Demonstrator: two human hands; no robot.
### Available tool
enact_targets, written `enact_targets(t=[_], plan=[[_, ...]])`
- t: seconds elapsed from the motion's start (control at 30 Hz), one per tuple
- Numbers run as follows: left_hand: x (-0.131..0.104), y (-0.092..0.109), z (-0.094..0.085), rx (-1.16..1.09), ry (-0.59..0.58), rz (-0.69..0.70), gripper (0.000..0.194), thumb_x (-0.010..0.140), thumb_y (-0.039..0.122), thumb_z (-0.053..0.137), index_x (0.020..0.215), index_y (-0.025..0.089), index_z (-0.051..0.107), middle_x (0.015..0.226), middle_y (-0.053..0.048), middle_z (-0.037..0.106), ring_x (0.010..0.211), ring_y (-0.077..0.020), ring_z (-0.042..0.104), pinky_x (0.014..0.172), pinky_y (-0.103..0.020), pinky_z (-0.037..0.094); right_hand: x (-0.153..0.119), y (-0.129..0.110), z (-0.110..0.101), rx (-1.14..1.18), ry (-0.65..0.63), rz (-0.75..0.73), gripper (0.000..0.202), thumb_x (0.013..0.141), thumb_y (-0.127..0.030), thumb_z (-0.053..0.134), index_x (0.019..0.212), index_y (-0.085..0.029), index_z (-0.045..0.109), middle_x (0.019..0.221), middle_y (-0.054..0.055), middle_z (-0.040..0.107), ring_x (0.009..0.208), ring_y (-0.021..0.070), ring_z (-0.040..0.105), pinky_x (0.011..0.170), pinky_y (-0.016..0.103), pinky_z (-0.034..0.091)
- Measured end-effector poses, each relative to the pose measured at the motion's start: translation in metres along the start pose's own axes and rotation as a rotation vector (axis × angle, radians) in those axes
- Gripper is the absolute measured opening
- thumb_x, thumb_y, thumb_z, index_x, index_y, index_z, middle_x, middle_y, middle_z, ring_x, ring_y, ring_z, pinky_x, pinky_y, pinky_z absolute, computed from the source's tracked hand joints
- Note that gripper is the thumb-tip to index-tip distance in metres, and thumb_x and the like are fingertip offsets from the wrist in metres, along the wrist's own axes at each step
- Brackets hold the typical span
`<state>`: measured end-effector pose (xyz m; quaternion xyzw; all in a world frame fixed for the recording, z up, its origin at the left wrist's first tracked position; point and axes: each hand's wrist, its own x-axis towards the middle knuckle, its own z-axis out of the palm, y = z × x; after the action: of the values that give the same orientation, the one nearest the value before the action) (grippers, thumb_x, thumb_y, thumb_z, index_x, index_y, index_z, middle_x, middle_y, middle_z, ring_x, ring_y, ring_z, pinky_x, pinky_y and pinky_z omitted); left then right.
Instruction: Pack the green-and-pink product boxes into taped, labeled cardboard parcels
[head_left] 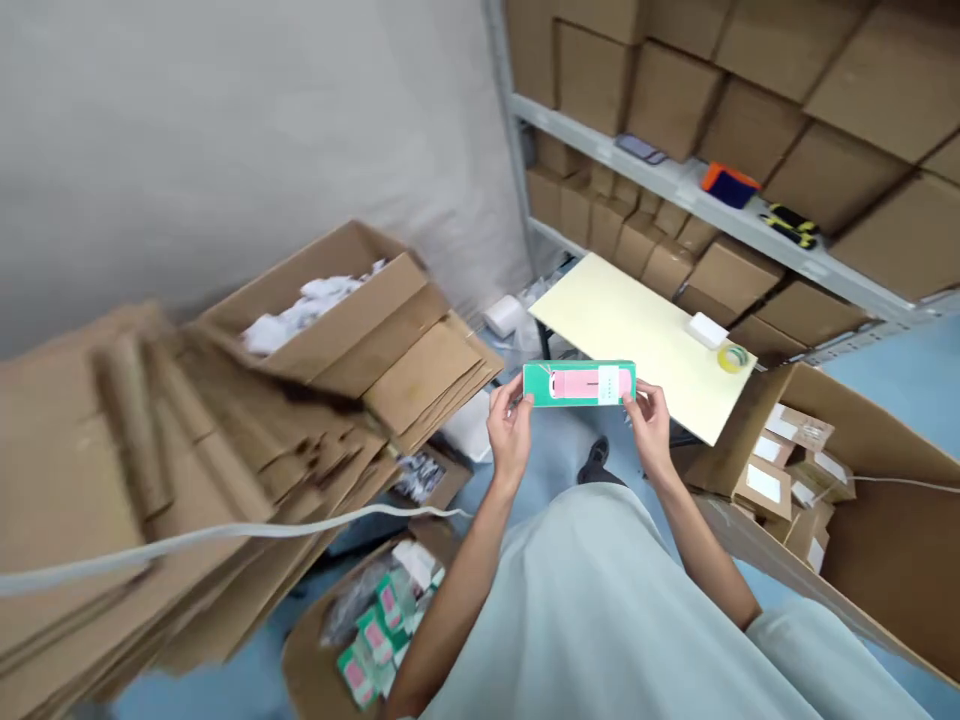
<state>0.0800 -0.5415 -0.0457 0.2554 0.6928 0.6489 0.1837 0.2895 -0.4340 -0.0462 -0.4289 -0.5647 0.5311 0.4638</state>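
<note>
A long green box [577, 384] with a pink picture and a white label is held level in front of my body. My left hand [511, 425] grips its left end, and my right hand [649, 425] grips its right end, thumbs on the near edge. Beyond it stands a pale yellow table [637, 335] bearing a white item [706, 331] and a roll of tape [733, 357].
Flattened cardboard [225, 460] and an open carton [360, 310] of white material are at left. A lower carton [307, 655] holds green boxes. At right, a large carton [885, 540] holds small parcels. Shelving [675, 185] with brown boxes stands behind.
</note>
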Motion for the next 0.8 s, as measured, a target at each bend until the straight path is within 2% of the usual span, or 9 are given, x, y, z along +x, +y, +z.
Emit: enact_targets(t=[0.1, 0.17, 0.23, 0.33, 0.47, 0.57, 0.67, 0.8], plan=[[0.041, -0.010, 0.078, 0.038, -0.153, -0.004, 0.047, 0.097, 0.050, 0.073, 0.136, 0.025, 0.080, 0.130, -0.013, 0.071, 0.132, -0.0300, 0.072, 0.119, -0.045, 0.060, 0.044, 0.029, -0.039, 0.013, 0.126, 0.081, 0.047, 0.094, -0.069, 0.080, 0.113, -0.028, 0.066, 0.137, 0.013, 0.076, 0.121, 0.0281, 0.078, 0.106, 0.049, 0.066], [0.063, -0.019, 0.124, 0.062, -0.227, -0.008, 0.045, 0.096, 0.046, 0.073, 0.135, 0.025, 0.080, 0.129, -0.013, 0.071, 0.132, -0.0306, 0.072, 0.120, -0.047, 0.060, 0.069, 0.047, -0.059, 0.022, 0.190, 0.150, 0.051, 0.091, -0.071, 0.080, 0.114, -0.028, 0.065, 0.132, 0.012, 0.078, 0.116, 0.0279, 0.079, 0.104, 0.050, 0.066], [0.081, -0.028, 0.163, 0.079, -0.295, -0.022, 0.042, 0.096, 0.042, 0.073, 0.133, 0.024, 0.080, 0.129, -0.014, 0.071, 0.131, -0.0311, 0.072, 0.120, -0.049, 0.059, 0.091, 0.063, -0.074, 0.025, 0.239, 0.224, 0.052, 0.091, -0.071, 0.078, 0.115, -0.028, 0.063, 0.123, 0.011, 0.080, 0.112, 0.0278, 0.080, 0.103, 0.050, 0.066], [0.107, -0.046, 0.207, 0.140, -0.390, -0.093, 0.038, 0.096, 0.037, 0.072, 0.130, 0.023, 0.080, 0.132, -0.014, 0.071, 0.129, -0.0300, 0.073, 0.120, -0.048, 0.059, 0.119, 0.085, -0.089, 0.021, 0.299, 0.321, 0.052, 0.089, -0.071, 0.077, 0.113, -0.027, 0.062, 0.116, 0.010, 0.080, 0.110, 0.0278, 0.080, 0.104, 0.050, 0.065], [0.144, -0.083, 0.248, 0.238, -0.515, -0.234, 0.039, 0.090, 0.026, 0.070, 0.127, 0.021, 0.079, 0.130, -0.013, 0.070, 0.124, -0.0278, 0.074, 0.118, -0.046, 0.060, 0.153, 0.122, -0.092, 0.012, 0.368, 0.393, 0.051, 0.085, -0.068, 0.079, 0.111, -0.027, 0.062, 0.121, 0.012, 0.080, 0.116, 0.0288, 0.078, 0.106, 0.050, 0.063], [0.171, -0.117, 0.270, 0.331, -0.631, -0.324, 0.059, 0.083, 0.018, 0.069, 0.142, 0.021, 0.074, 0.123, -0.011, 0.066, 0.117, -0.0255, 0.073, 0.112, -0.043, 0.062, 0.174, 0.156, -0.085, -0.053, 0.416, 0.472, 0.045, 0.085, -0.061, 0.078, 0.108, -0.027, 0.060, 0.126, 0.014, 0.078, 0.120, 0.0289, 0.076, 0.110, 0.049, 0.061], [0.195, -0.148, 0.283, 0.478, -0.805, -0.313, 0.084, 0.079, 0.014, 0.072, 0.162, 0.021, 0.062, 0.117, -0.008, 0.061, 0.110, -0.0244, 0.070, 0.106, -0.041, 0.061, 0.188, 0.187, -0.070, -0.136, 0.453, 0.582, 0.039, 0.085, -0.056, 0.077, 0.102, -0.026, 0.058, 0.117, 0.013, 0.078, 0.114, 0.0285, 0.076, 0.108, 0.048, 0.061], [0.225, -0.179, 0.285, 0.632, -1.064, -0.216, 0.101, 0.072, 0.009, 0.076, 0.170, 0.022, 0.055, 0.120, -0.009, 0.060, 0.105, -0.0285, 0.070, 0.103, -0.042, 0.060, 0.196, 0.211, -0.047, -0.215, 0.490, 0.688, 0.036, 0.085, -0.052, 0.074, 0.101, -0.024, 0.058, 0.111, 0.012, 0.077, 0.104, 0.0268, 0.076, 0.103, 0.046, 0.062]])
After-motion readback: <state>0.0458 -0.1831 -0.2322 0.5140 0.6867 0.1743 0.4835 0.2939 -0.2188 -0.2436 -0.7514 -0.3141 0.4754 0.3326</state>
